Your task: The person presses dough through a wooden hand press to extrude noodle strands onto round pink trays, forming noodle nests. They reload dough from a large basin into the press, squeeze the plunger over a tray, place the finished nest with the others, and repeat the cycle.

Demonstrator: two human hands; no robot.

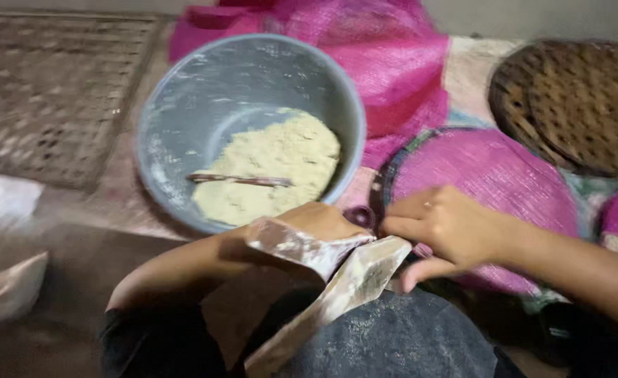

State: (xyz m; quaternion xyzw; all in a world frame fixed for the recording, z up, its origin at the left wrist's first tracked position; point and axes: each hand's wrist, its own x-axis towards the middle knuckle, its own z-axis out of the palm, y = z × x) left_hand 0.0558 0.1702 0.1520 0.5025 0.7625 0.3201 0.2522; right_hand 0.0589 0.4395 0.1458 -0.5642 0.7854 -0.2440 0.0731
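A: Start closest in. What are the hands on?

B: Both are on a pale, flour-dusted mould point(337, 280), two wooden flaps hinged like a book, resting over the lap. The left hand point(316, 224) is clenched over the upper flap. The right hand point(442, 231) pinches at the hinge end, beside a small purple ring point(359, 215); I can't tell whether it grips the ring or the wood.

A: What could go wrong there?

B: I'd judge the fingers are the first worry. The right fingertips sit right where the flaps meet, so a hard squeeze by the left hand could nip them. The mould is also tilted over the knee, and its dusty surface looks slippery. A loose hold could let it slide down to the floor.

A: And just beyond?

B: The grey bowl point(249, 129) stands touching or nearly touching the left hand, holding yellowish dough or meal point(270, 171) with a stick point(239, 180) lying across it. A sharp elbow move could probably tip the stick out or nudge the bowl.

A: Further out?

B: A pink-covered tray point(491, 182) lies under the right wrist, and a dragging sleeve or forearm might smear it. The brown woven tray point(575, 105) and the pink mesh bag point(386, 49) are well apart.
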